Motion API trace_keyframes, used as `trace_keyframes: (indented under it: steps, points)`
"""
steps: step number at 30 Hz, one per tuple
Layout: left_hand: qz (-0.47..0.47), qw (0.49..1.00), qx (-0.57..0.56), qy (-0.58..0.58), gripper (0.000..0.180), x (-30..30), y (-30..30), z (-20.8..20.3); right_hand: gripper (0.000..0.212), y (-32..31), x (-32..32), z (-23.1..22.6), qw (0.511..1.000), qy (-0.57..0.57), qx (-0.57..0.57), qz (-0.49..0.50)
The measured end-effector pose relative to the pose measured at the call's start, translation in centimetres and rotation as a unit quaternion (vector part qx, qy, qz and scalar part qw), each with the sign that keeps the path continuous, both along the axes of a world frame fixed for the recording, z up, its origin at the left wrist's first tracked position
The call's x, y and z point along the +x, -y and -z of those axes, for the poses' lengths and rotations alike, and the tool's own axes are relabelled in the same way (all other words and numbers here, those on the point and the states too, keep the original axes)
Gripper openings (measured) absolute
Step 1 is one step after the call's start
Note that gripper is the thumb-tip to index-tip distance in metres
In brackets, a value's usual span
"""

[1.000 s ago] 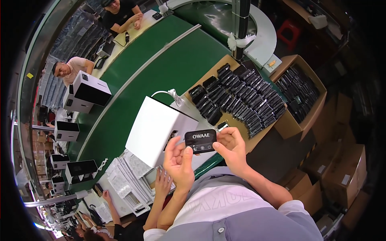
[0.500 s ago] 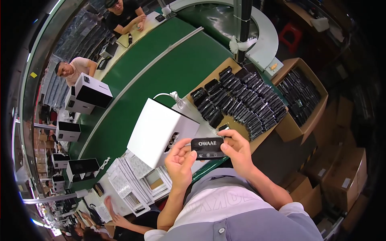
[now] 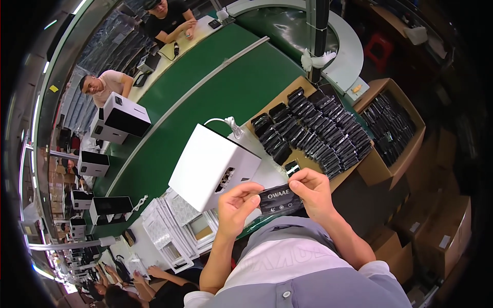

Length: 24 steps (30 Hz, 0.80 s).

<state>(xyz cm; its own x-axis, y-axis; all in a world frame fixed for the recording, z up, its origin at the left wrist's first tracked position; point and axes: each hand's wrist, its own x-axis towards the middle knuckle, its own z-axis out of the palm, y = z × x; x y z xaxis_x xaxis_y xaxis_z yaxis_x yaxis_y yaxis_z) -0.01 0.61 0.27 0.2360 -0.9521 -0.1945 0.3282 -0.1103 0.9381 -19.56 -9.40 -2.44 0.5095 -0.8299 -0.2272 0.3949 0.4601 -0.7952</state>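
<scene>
Between my two hands is a small black control panel [image 3: 280, 199] with white lettering and a row of icons. Its surface looks glossy, as if covered with clear film. My left hand [image 3: 239, 206] pinches its left end with thumb and fingers. The right end is pinched in the same way by my right hand [image 3: 314, 194]. Just beyond my left hand stands a white appliance housing [image 3: 208, 167], tilted in view, with a dark socket opening on its near side and a white cord [image 3: 233, 127] at its top. A small black piece [image 3: 291, 168] lies past my right hand.
Many wrapped black parts [image 3: 321, 134] lie in rows on a cardboard sheet, with more in an open carton [image 3: 389, 126] at right. White frames [image 3: 169, 231] are stacked at left. Other white-and-black appliances [image 3: 123, 115] stand along the green conveyor [image 3: 215, 84]. Other people work around it.
The control panel has moved slightly right and down and is tilted now. Both hands have shifted with it, and my left fingers have moved up to its upper left corner.
</scene>
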Motion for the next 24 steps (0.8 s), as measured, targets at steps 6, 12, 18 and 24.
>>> trace_keyframes:
  steps: [6,12,18,24]
  points:
    - [0.025,0.999,0.007,-0.02,0.016,0.1,0.8,-0.3,0.009,0.1,-0.3,0.2,1.0,-0.014,-0.019,-0.017]
    - [-0.081,0.99,-0.049,0.107,0.013,-0.8,0.6,0.5,0.01,-0.1,-0.4,0.4,1.0,-0.009,-0.022,-0.012]
    - [-0.08,0.995,-0.062,-0.009,0.02,-1.3,0.7,-0.2,0.011,0.3,-0.4,0.1,0.999,-0.011,-0.033,-0.006]
    - [0.01,0.999,-0.024,0.041,0.019,-0.9,0.7,0.1,0.01,1.2,-1.1,0.5,0.998,0.01,-0.05,-0.046]
